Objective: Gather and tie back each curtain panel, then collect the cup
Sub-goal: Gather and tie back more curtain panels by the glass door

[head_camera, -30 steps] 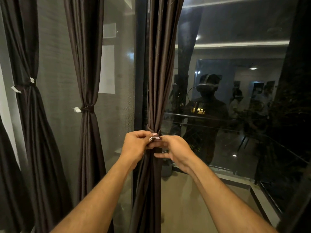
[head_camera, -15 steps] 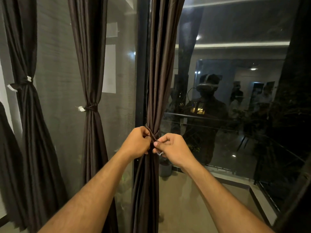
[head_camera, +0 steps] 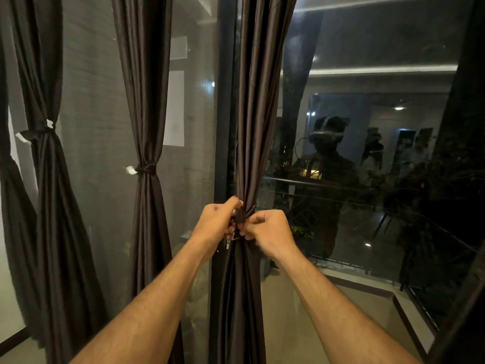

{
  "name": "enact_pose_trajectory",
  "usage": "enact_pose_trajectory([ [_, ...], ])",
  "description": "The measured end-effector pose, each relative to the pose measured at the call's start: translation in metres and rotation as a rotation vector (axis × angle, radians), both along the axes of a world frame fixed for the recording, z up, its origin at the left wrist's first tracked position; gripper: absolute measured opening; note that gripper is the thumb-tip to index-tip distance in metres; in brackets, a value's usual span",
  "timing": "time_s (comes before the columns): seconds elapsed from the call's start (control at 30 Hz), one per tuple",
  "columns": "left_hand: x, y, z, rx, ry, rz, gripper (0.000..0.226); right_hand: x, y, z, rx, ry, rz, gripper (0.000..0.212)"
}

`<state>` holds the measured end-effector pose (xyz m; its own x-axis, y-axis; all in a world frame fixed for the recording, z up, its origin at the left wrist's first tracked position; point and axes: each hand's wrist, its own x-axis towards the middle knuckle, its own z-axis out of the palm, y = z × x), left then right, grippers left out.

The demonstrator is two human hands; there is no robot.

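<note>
Item: centre curtain panel (head_camera: pixel 252 127), tie-back being fastened at its gathered waist.
Left hand (head_camera: pixel 215 227) and right hand (head_camera: pixel 265 232) now fisted tight on the tie, its pale tab tucked from sight since a second ago; knot judged nearly closed; left panels already tied; cup unseen.

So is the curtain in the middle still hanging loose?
No, the middle curtain is already cinched at its waist by a dark tie, while both hands work on the curtain to its right.
</note>
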<state>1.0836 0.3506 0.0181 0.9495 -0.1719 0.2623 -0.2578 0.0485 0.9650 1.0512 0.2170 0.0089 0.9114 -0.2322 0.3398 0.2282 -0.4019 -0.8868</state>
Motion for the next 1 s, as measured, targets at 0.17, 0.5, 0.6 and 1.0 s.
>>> enact_pose_trajectory([
  [0.17, 0.005, -0.002, 0.003, 0.128, -0.007, 0.085, 0.034, 0.004, 0.005, -0.004, 0.130, -0.075, -0.041, 0.013],
  [0.5, 0.004, 0.011, 0.011, 0.107, 0.132, 0.070, 0.020, 0.009, 0.011, 0.009, 0.607, 0.027, -0.018, 0.044],
  [0.6, 0.001, 0.007, 0.006, -0.058, 0.213, 0.045, 0.012, 0.012, 0.016, 0.011, 0.761, 0.026, -0.007, 0.045],
  [1.0, -0.005, -0.002, -0.010, -0.506, 0.382, 0.020, 0.012, 0.005, 0.019, -0.001, 1.035, 0.083, 0.310, 0.034],
])
